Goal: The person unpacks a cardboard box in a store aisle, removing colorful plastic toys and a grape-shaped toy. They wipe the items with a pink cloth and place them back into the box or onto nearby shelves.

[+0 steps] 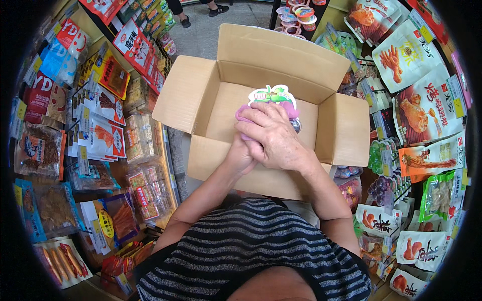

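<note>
My right hand [273, 129] lies over my left hand [241, 150], the two pressed together above an opened cardboard box [203, 165]. Between them a pinkish-purple cloth [244, 113] is bunched, covered by the right hand's fingers. Beyond the fingers sticks out the fruit-shaped printed card [273, 95] of a snack package, green and white with writing. A shiny clear rounded part [296, 125] of the package shows beside the right hand. My left fingers sit underneath, mostly hidden, and appear to support the package from below.
Shelves on both sides hold hanging snack packets, such as white meat-snack pouches [427, 105] and boxed pastries [145, 192]. Grape-shaped packs [380, 192] hang at right. Cups [301, 17] stand on a rack beyond the box. A person's shoes [218, 10] are on the far floor.
</note>
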`<state>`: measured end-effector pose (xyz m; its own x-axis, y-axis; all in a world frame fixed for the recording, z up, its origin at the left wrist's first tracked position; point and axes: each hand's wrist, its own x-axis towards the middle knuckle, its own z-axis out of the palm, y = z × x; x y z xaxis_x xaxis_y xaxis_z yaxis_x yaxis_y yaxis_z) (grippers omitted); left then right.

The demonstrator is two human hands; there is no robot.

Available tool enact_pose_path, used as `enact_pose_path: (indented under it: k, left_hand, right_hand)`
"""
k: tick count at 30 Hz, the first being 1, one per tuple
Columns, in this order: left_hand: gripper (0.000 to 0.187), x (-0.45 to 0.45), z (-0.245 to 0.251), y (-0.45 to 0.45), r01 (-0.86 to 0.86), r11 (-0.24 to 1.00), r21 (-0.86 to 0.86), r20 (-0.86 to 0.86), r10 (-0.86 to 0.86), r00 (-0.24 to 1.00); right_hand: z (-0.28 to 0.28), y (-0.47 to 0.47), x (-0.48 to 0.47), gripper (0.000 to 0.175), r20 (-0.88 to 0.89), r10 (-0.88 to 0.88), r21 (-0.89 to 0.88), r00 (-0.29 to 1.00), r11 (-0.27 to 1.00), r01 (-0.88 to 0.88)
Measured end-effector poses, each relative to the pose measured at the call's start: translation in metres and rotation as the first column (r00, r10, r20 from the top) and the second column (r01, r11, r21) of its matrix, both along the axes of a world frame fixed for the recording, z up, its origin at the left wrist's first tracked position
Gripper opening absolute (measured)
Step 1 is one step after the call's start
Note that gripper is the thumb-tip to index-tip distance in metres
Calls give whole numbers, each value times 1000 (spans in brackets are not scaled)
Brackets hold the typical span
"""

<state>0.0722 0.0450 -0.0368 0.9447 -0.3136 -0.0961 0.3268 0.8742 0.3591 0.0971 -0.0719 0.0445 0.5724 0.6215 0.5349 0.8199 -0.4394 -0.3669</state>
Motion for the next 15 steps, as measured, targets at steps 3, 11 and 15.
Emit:
enact_pose_path:
  k: [3, 11, 15]
  left_hand:
    - [49, 0, -11, 3, 16, 990, 139, 199, -43, 979]
    - [43, -1, 10, 5, 47, 961, 271, 148, -90, 985]
    - [43, 2, 11, 2, 62, 955, 290, 144, -108, 984]
  right_hand:
    - [-9, -2, 2, 36, -44, 29, 69, 999, 997, -26]
    - [-10, -56, 4, 34, -104, -199, 107, 974, 972, 210]
    - [-22, -73, -2, 38, -140, -358, 126, 923, 918, 375]
